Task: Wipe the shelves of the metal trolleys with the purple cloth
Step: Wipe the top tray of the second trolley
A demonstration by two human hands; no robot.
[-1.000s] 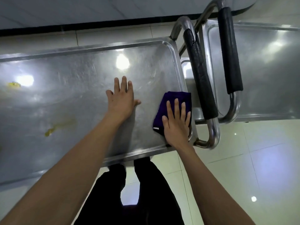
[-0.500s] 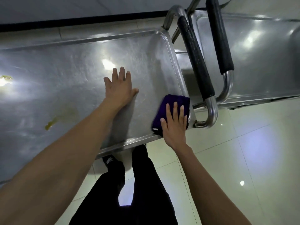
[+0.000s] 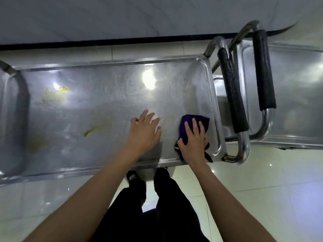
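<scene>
While both hands work the near trolley's top shelf, entries as seen from the head view:

Right hand (image 3: 193, 142): fingers straight and spread, palm flat on the purple cloth (image 3: 194, 123), pressing it down; nothing pinched.
Purple cloth: bunched on the top shelf (image 3: 108, 102) at its near right corner, just beside the raised rim; a dark end trails over the near edge.
Left hand (image 3: 144, 131): flat on bare metal just left of the cloth, fingers loosely spread, holding nothing.
Yellow smears (image 3: 90, 131): on the shelf's left half, well apart from the cloth.
Near handle (image 3: 233, 95): black-padded, beside the cloth's corner.
Second trolley (image 3: 297, 95): to the right, handle (image 3: 264, 70) just beside the first.
Floor (image 3: 262, 180): pale glossy tiles.
</scene>
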